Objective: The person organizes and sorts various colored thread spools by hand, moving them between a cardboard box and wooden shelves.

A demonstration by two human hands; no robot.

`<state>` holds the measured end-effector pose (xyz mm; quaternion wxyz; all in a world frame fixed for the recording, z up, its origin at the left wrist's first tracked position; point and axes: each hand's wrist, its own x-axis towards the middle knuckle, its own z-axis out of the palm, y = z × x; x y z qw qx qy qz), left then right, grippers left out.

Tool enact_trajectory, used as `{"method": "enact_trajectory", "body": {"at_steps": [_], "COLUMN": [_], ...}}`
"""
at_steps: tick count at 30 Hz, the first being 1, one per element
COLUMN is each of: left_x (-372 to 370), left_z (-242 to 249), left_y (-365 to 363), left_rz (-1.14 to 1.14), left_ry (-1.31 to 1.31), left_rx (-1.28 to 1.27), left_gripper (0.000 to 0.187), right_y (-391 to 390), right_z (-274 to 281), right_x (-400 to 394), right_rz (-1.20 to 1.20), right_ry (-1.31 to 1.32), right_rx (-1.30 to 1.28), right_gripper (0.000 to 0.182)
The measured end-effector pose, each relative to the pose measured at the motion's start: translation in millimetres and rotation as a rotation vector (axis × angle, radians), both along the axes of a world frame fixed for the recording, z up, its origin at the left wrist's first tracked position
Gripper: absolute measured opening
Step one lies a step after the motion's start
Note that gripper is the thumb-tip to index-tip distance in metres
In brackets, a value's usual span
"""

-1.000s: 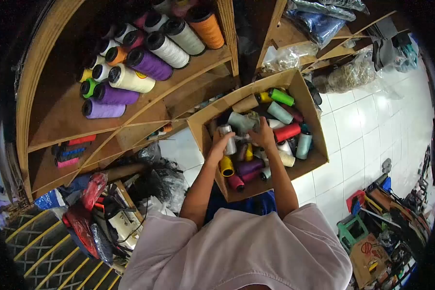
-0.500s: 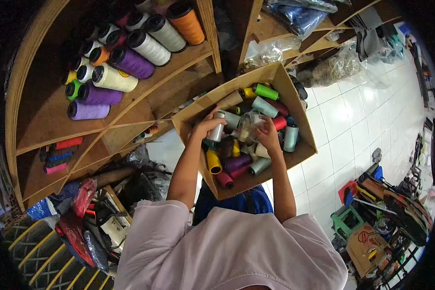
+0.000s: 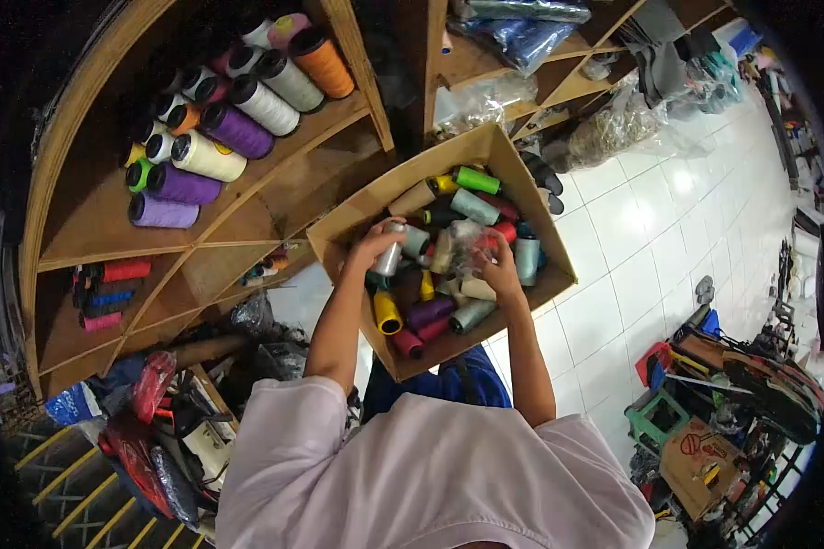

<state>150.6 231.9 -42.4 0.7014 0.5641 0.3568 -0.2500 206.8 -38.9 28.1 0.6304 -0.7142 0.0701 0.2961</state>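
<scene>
A cardboard box [image 3: 533,157] full of thread spools in many colours sits below me. Inside its left part, my left hand [image 3: 373,245] is closed around a silver-grey thread spool [image 3: 390,258]. My right hand [image 3: 498,267] pinches a crumpled clear plastic bag [image 3: 470,240] over the middle of the box; what the bag contains, I cannot make out. Around the hands lie a yellow spool [image 3: 387,313], a purple spool [image 3: 428,314], a bright green spool [image 3: 477,179] and a pale blue spool [image 3: 526,260].
At the left, a curved wooden shelf [image 3: 201,242] carries stacked cones, among them an orange one [image 3: 322,64]. Plastic-wrapped goods [image 3: 613,128] fill shelves at the top right. A green stool [image 3: 657,419] and a printed carton [image 3: 700,468] stand on the tiled floor [image 3: 604,265].
The box and both hands appear farther left in view, as does the shelf. My left hand still holds the spool, now lower and more tilted in the box. The plastic stays in my right hand.
</scene>
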Motion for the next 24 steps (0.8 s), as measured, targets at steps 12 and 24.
{"method": "enact_trajectory", "body": {"at_steps": [12, 24], "left_x": [-87, -107], "left_z": [175, 227], "left_y": [-55, -88], "left_rz": [-0.060, -0.056], "left_ry": [-0.521, -0.647], "left_rx": [-0.197, -0.048], "left_gripper": [0.072, 0.074], "right_y": [-8, -41], "right_z": [69, 163], "right_x": [-9, -42], "right_rz": [0.481, 0.627], "right_ry": [-0.148, -0.171], "right_rx": [0.370, 0.222], "right_gripper": [0.044, 0.064]}}
